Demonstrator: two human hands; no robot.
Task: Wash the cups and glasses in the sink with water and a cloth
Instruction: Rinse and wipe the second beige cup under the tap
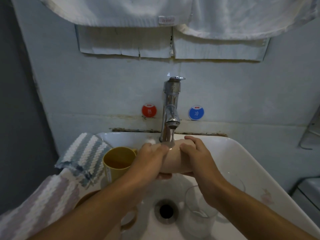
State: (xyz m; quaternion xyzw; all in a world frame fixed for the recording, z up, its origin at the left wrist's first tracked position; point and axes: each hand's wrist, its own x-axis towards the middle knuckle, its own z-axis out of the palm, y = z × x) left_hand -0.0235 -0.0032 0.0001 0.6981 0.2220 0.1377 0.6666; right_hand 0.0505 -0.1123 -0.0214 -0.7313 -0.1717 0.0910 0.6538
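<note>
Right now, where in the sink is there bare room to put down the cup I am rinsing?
Bare basin lies right of both hands, up to the right rim. The left side is crowded: yellow mug and striped cloth. Near the drain, a clear glass stands right.

The faucet [170, 108] at twelve o'clock is polished chrome metal, mirror-bright. The sink [245, 163] is glossy white ceramic, wet and smooth. At nine o'clock a striped cloth [83, 153] looks woven and nubbly; beside it a yellow mug [117, 163] is matt plastic. At five o'clock stands a clear glass [199, 215]. Towels [121, 11] overhead are soft white terry.
</note>
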